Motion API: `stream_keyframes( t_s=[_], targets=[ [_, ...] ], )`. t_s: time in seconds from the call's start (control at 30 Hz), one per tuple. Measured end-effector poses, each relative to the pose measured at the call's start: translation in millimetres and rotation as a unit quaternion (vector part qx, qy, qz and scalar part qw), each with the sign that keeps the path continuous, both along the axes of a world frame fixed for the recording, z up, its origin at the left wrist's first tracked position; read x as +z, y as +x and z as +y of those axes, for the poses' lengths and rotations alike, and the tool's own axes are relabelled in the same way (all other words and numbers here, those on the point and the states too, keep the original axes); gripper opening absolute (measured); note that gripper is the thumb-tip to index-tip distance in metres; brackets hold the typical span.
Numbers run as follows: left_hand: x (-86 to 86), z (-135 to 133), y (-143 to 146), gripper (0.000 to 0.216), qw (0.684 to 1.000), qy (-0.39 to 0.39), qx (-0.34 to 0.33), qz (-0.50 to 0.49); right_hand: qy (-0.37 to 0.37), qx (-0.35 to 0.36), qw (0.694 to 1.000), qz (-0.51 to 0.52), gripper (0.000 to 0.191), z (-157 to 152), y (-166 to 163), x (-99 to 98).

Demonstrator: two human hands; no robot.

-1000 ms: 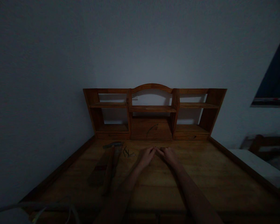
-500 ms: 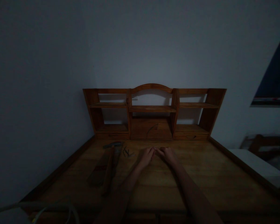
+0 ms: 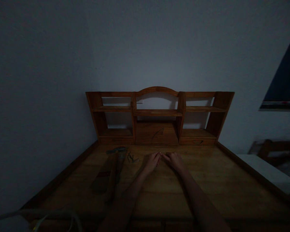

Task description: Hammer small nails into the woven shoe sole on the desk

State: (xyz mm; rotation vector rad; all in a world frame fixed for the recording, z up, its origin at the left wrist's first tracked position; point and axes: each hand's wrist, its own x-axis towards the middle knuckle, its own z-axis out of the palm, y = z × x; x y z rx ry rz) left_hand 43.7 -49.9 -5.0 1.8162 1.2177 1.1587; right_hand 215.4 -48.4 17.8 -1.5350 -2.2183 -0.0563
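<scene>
In dim light my left hand [image 3: 151, 162] and my right hand [image 3: 175, 160] lie close together on the wooden desk top [image 3: 207, 180], fingertips nearly touching at the middle. The fingers of both curl inward and pinch toward each other; whatever sits between them is too small and dark to name. A hammer [image 3: 114, 167] lies to the left of my left hand, its metal head toward the back and its wooden handle toward me. A few thin metal pieces [image 3: 132, 158] rest between the hammer and my left hand.
A wooden shelf unit [image 3: 159, 112] with open compartments and small drawers stands at the desk's back against a pale wall. Raised wooden rims run along both sides of the desk. Pale cables [image 3: 55, 217] lie at the near left corner. A white surface [image 3: 265, 172] lies beyond the right edge.
</scene>
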Motion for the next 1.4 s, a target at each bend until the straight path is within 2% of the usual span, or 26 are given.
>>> stream_keyframes(
  t_s=[0.2,1.4],
  targets=[
    [4.0,-4,-2,0.037,1.0,0.02,-0.01,0.0,-0.006,-0.002,1.0,0.0,0.061,1,1,-0.1],
    [14.9,-11,2,0.034,0.999,-0.006,-0.022,-0.031,-0.013,0.007,1.0,0.013,0.061,-1,1,2.5]
  ],
)
